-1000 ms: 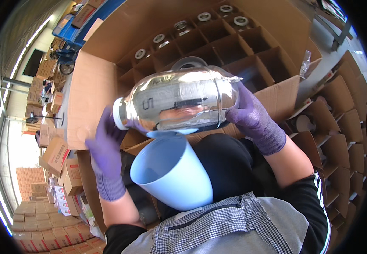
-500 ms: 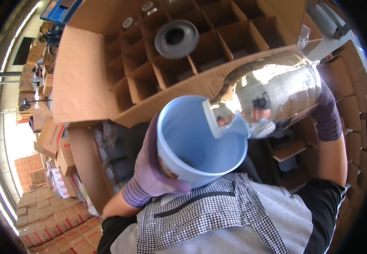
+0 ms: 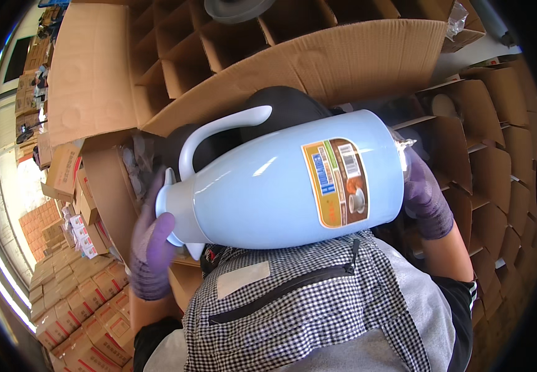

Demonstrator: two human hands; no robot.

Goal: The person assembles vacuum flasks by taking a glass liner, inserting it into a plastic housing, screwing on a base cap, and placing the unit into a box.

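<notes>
A light blue thermos jug [image 3: 281,186] lies sideways across my lap, its curved handle [image 3: 222,127] on the far side and its neck to the left. My gloved left hand [image 3: 155,242] is closed round the neck, thumb on the near side. At the jug's right, open base end, the silver tip of a glass liner [image 3: 405,144] sticks out; the rest of the liner is hidden inside. My gloved right hand [image 3: 426,201] is closed at that end against the liner, its fingers partly hidden behind the jug. A printed label [image 3: 338,183] faces up on the jug.
Ahead stands an open cardboard box [image 3: 306,65] with dividers and a round grey piece [image 3: 237,7] in it. Cardboard dividers [image 3: 492,142] rise at the right. Stacked cartons [image 3: 82,310] fill the left side, and a checked apron [image 3: 299,310] covers my lap.
The silver liner has gone into the blue jug body, with only its tip showing. The jug has turned onto its side, and my left hand has moved to its neck.
</notes>
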